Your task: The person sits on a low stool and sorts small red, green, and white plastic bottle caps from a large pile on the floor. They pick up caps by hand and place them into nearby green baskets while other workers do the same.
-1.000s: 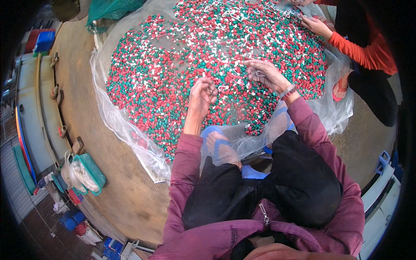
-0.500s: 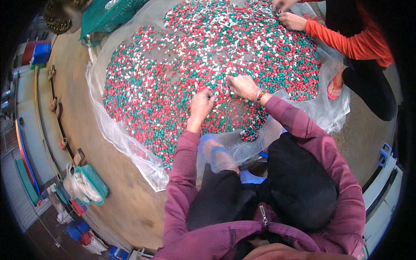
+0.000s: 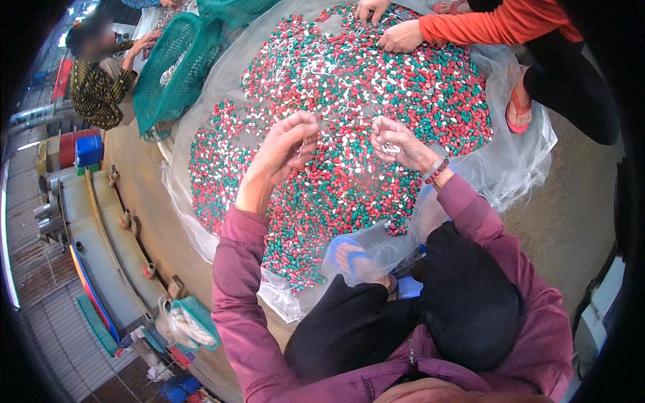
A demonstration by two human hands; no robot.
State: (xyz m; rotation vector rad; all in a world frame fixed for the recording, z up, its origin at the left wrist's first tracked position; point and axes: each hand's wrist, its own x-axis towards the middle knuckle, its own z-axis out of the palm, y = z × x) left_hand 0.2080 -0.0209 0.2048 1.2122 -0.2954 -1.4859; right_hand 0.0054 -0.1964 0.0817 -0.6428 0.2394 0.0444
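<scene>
Over the middle of the sheet, well in from its near edge, my hands have drawn farther apart than a moment ago, when both were bunched close together at the pile. That gap suggests to me that a pick has just been made and the work sits between one piece and another. My right hand, on the side toward the sheet's right edge, has its fingers curled in, seemingly pinching a white clip. My left hand is half curled; whether its fingers meet on anything I cannot tell. The clip's long axis seems to run roughly sideways, along the near edge; which end is its hook is too small to tell.
</scene>
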